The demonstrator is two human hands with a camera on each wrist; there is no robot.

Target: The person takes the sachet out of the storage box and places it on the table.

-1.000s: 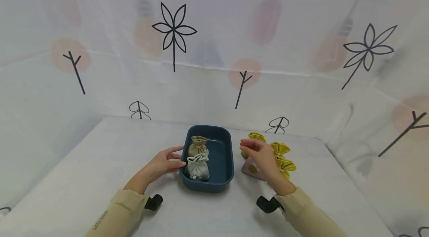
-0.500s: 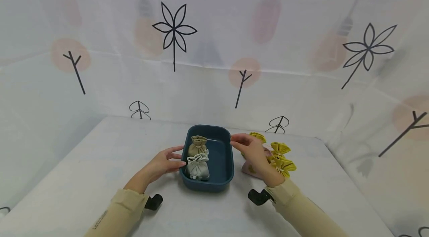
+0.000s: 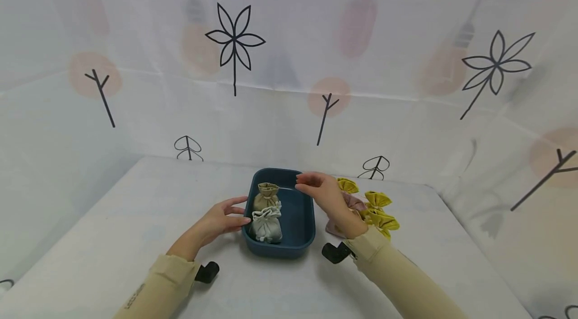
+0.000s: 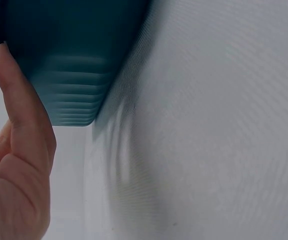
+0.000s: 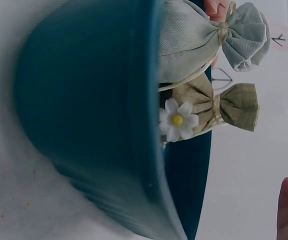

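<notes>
On the worktop (image 3: 135, 238) before you, the tray (image 3: 297, 221) stands toward the far edge. Inside it, along the left side, you have two pouches: the near pouch (image 3: 267, 227) and, just behind it, the far pouch (image 3: 264, 202). To the right of the tray lies a cluster of pouches (image 3: 378, 199), partly hidden by your right arm. Of your hands, the left hand (image 3: 220, 217) touches the tray's left wall; the right hand (image 3: 322, 193) is above its far right corner. Behind everything hangs the backdrop (image 3: 280, 126).
</notes>
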